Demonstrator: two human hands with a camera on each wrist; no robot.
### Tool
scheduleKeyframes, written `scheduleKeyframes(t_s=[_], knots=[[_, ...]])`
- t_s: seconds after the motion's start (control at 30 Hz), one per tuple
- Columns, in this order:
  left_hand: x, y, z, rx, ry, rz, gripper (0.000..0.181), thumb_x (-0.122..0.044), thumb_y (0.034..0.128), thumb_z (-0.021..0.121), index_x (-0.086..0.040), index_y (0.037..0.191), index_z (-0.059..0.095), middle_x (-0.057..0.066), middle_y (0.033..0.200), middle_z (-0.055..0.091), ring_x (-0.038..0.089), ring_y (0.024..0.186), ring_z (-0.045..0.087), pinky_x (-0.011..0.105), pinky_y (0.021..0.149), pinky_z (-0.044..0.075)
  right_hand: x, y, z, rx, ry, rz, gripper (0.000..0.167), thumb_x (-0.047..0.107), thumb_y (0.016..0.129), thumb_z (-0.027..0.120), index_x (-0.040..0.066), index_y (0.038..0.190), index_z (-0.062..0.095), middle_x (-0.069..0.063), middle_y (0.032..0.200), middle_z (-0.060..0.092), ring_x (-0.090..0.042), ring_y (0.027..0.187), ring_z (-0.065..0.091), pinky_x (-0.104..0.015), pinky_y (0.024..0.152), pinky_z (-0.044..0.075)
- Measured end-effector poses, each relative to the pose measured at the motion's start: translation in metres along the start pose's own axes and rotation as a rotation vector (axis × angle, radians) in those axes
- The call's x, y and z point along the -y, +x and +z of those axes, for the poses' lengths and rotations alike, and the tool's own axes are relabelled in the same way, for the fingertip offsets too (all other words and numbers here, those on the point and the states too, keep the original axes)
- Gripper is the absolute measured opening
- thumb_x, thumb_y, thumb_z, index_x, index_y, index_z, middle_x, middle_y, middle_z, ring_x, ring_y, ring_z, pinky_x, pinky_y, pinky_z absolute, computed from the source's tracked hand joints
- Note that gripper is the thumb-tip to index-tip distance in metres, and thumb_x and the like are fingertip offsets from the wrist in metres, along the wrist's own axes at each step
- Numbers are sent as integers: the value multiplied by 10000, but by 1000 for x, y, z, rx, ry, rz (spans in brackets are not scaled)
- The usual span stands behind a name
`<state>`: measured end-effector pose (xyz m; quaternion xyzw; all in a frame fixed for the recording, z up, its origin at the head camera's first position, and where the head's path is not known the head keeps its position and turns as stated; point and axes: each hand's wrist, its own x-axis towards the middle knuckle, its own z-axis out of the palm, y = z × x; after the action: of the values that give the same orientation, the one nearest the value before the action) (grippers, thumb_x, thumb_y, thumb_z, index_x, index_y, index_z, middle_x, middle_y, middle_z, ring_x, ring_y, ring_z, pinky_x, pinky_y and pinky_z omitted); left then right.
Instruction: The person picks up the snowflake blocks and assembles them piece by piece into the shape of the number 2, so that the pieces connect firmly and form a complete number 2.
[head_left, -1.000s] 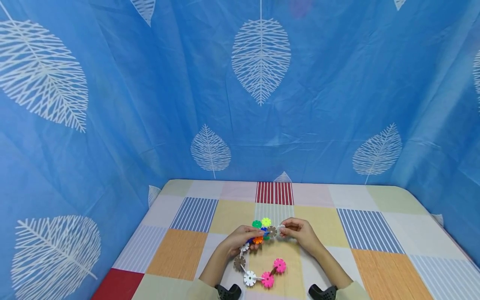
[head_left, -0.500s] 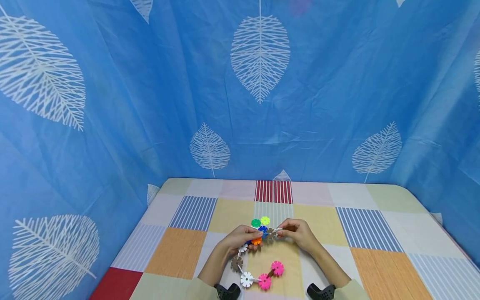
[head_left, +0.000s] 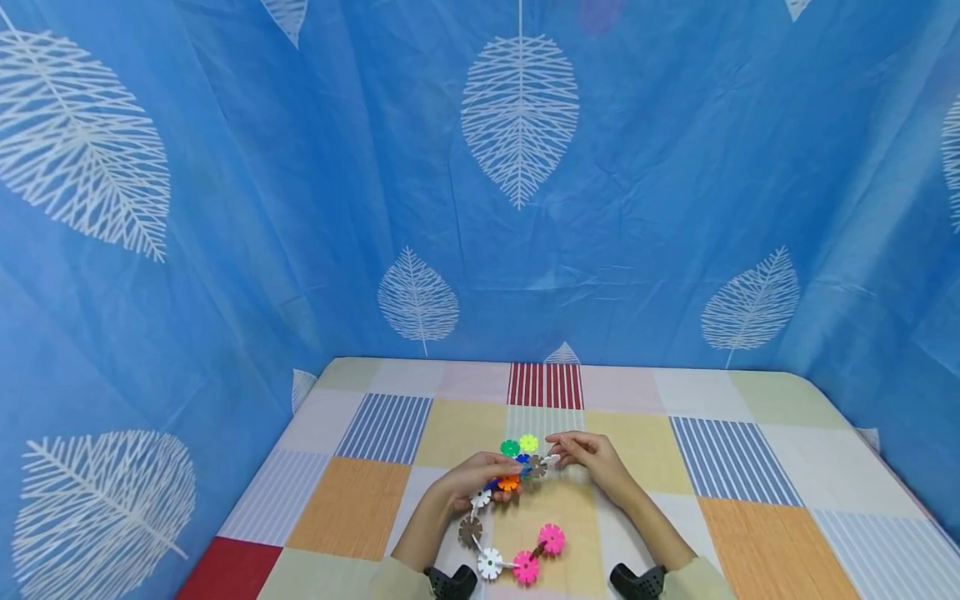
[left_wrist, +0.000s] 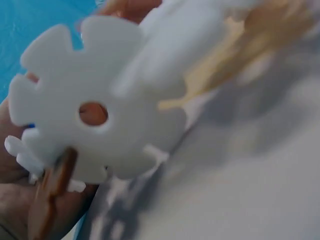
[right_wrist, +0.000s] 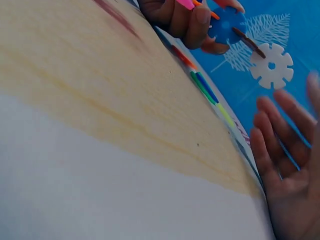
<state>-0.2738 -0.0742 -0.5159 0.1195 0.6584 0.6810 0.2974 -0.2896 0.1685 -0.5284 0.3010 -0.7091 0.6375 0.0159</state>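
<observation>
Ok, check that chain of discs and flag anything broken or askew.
Nothing stands out. The chain in the left hand looks unbroken where clear; the white disc near the right hand joins the brown one. Blurred parts can't be judged.

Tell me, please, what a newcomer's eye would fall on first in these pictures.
Probably the blue backdrop with its big white leaf prints, which fills most of the head view behind the patchwork tablecloth. Next comes the colourful chain of notched discs, pinched in the left hand, with two bright pink discs at its near end. The open right hand is beside the white disc at the other end.
</observation>
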Motion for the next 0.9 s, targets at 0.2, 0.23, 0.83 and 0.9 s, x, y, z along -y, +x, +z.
scheduleKeyframes(t_s=[0.2,0.23,0.83,0.9], knots=[[0,-1,-5,53,-75,7,241,-224,907,567,-9,1016,568,24,725,634,39,501,482,131,464,402,-5,6,13,-79,-288,26,204,41,880,604,-6,1070,660,-119,962,666,-90,774,600,-253,635,528],[0,-1,-5,64,-95,12,225,-223,910,562,-17,1000,556,21,719,627,36,498,476,129,462,398,-4,7,16,-92,-342,30,213,28,861,623,11,1069,665,-97,954,662,-76,757,583,-238,624,516],[-2,-2,-5,76,-138,26,172,-234,905,566,-65,928,543,3,711,608,27,496,459,121,459,389,-5,21,30,-339,-416,172,287,-90,709,693,42,952,617,-20,789,583,-102,656,511,-212,571,459],[-2,-2,-5,81,-142,22,158,-221,910,558,-64,929,540,1,710,608,27,495,459,121,459,390,-5,17,25,-361,-223,192,240,-49,767,691,-7,989,611,-56,766,612,-111,626,563,-213,558,501]])
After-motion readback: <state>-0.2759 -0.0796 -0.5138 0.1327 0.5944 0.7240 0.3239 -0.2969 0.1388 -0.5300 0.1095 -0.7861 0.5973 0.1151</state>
